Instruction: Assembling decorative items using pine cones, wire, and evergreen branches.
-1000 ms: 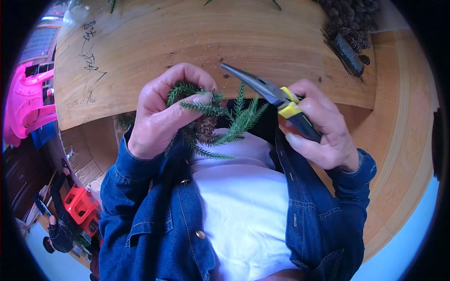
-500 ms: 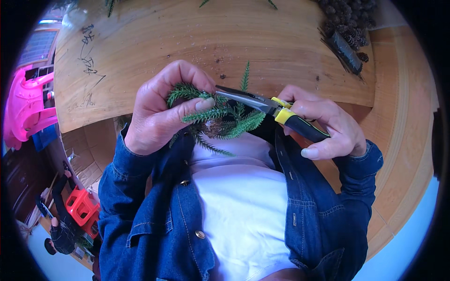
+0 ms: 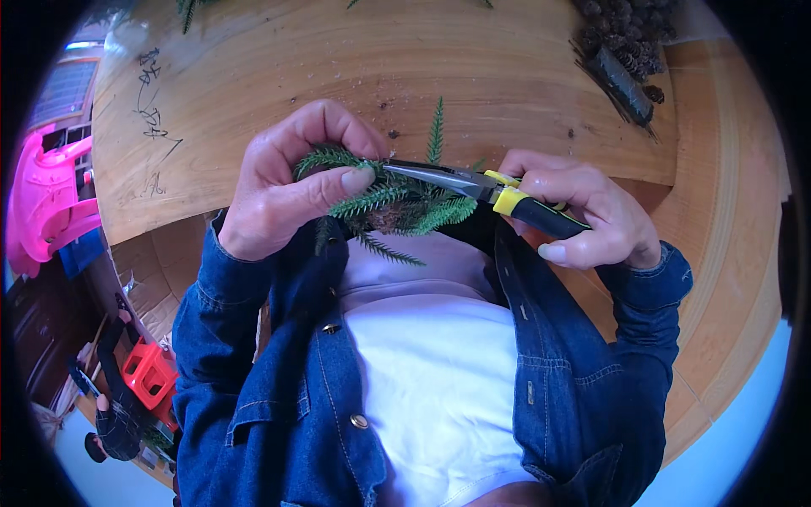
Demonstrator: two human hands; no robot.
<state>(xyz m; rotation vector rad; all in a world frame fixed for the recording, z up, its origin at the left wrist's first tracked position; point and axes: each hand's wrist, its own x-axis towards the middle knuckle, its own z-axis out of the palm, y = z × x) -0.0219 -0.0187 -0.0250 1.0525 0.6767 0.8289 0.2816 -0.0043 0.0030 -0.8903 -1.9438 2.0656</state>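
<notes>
My left hand (image 3: 291, 188) pinches a small bundle of green conifer sprigs (image 3: 372, 201) between thumb and forefinger, above the near edge of the table. Its needled tips fan out to the right and downward, with a brownish, rough clump (image 3: 390, 221) in the middle. Long-nose pliers (image 3: 534, 211) with black and yellow handles are gripped in my right hand (image 3: 591, 207). Their jaws point left and reach the sprigs right beside my left fingertips. Whatever lies between the jaw tips is too small to make out.
Pine cones (image 3: 629, 34) lie at the table's far right, by a bundle of thin dark sticks or wires (image 3: 623, 84). Small crumbs dot the wooden table (image 3: 279, 76). A pink chair (image 3: 51, 198), a red stool (image 3: 150, 374) and another person (image 3: 118, 422) are at the left.
Both hands have shifted slightly up with the sprigs and pliers, and the brown clump has turned a little. The pliers' jaws look closer together than before.
</notes>
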